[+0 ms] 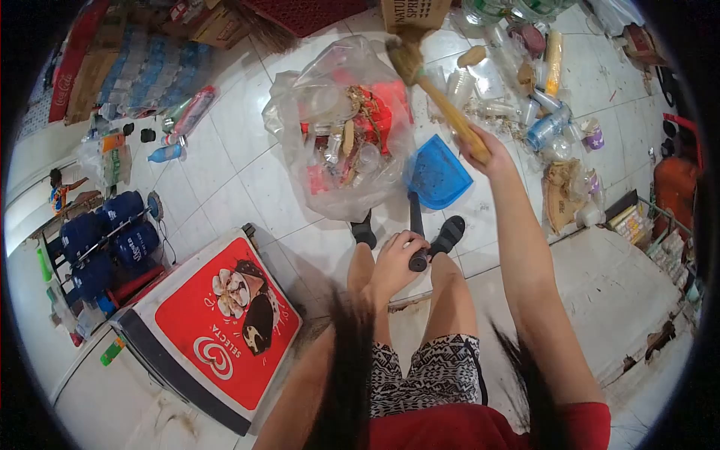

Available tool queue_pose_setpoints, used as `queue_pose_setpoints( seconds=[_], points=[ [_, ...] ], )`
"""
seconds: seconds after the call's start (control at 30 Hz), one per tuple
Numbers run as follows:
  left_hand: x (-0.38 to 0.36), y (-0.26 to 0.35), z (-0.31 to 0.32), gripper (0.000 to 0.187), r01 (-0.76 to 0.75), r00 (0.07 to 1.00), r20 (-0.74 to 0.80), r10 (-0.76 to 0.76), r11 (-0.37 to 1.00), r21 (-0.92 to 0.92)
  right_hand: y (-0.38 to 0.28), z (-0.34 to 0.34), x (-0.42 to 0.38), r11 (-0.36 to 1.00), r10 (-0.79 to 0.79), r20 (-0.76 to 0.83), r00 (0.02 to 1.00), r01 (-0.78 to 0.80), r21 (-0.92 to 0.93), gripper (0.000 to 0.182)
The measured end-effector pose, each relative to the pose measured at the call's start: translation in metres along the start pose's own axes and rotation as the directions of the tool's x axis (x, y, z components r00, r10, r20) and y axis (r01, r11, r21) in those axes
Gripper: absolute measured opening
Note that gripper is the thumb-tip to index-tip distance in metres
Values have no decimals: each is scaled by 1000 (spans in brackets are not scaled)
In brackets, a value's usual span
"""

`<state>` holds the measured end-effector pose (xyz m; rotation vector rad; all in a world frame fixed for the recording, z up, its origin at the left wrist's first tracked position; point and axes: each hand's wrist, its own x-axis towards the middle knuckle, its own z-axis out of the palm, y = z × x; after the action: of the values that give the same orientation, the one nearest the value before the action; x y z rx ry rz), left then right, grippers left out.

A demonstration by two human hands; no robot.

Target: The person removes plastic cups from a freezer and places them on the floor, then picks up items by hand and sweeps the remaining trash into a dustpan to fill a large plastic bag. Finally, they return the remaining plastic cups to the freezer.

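My left hand [399, 261] is wrapped round the black handle of a blue dustpan [441, 174], whose pan lies on the tiled floor with some dark dirt on it. The wooden handle of a small broom [450, 112] is in my right hand [484, 152], its bristles pointing up and away from me, near a cardboard box. Just left of the dustpan stands an open clear plastic bag [300, 180] that holds red wrappers, plastic cups and dry debris. Loose rubbish, including a crushed clear bottle [546, 129] and a purple cup [592, 135], is scattered to the right of the broom.
A red-topped Selecta freezer [217, 322] is at the lower left, with blue containers [112, 232] beyond it. Packed bottles [154, 71] and boxes sit at the upper left. Brown torn packaging [561, 193] lies on the right. My feet are beside the dustpan handle.
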<state>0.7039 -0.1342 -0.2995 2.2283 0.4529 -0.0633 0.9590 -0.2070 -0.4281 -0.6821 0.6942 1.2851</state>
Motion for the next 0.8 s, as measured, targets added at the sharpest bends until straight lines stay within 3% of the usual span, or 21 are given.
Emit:
queue_pose_setpoints(
  seconds=[0.2,0.3,0.37,0.4,0.47,0.5,0.57,0.7,0.8],
  points=[
    [-2,-15,-10,16,50,999,0,-50,998,-46,30,-54,-109,949,52,-266,963,35,313,29],
    [0,-16,-11,16,33,999,3,-33,998,-49,50,-49,-151,949,15,-301,954,81,306,27],
    [2,-14,-10,17,38,999,12,-37,998,-50,70,-27,-174,988,-82,-421,903,129,84,30],
    [3,-13,-9,17,49,999,18,-49,998,-47,83,-10,-186,987,-85,-428,900,134,85,30],
    [4,-14,-3,17,26,1000,13,-25,998,-65,106,28,-202,958,-233,-442,866,127,-256,42],
    [4,-15,1,17,6,1000,2,-6,997,-76,110,38,-201,959,-236,-452,861,130,-252,42],
    [5,-14,6,18,-2,1000,13,3,995,-104,108,54,-187,946,-244,-262,934,169,-278,49],
    [9,-4,6,18,29,998,56,-24,995,-92,59,59,-90,897,-254,-90,963,200,-394,38],
    [10,0,6,20,70,995,73,-63,992,-104,11,46,-42,946,-228,-124,966,189,-263,33]
  ],
)
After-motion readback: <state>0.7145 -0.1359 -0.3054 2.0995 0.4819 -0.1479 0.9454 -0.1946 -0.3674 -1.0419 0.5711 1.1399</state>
